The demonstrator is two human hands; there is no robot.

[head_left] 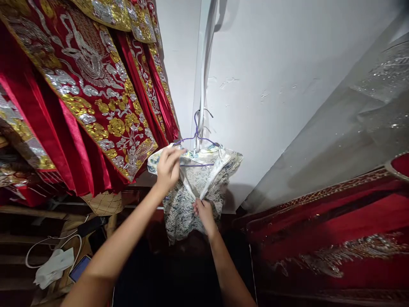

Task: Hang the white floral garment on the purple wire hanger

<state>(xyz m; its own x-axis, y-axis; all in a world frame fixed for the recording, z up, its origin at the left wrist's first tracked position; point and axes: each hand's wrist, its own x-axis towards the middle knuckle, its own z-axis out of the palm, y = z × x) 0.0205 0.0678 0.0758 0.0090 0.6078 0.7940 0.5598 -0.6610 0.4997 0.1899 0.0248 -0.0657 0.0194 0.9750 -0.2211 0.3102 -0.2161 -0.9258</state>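
Observation:
A small white garment [204, 179] with a blue and yellow print hangs on a purple wire hanger [196, 134] against the white wall. My left hand [168, 168] grips the garment's left shoulder, up by the hanger's arm. My right hand [203, 213] pinches the front opening lower down, where the two edges meet. The garment's lower part hangs loose between my forearms.
Red robes [83, 98] with gold and silver embroidery hang at the left. More red embroidered cloth [332, 230] lies at the right under a clear plastic cover [358, 123]. Low on the left are a white cable [47, 245], a phone [79, 267] and white cloth [54, 264].

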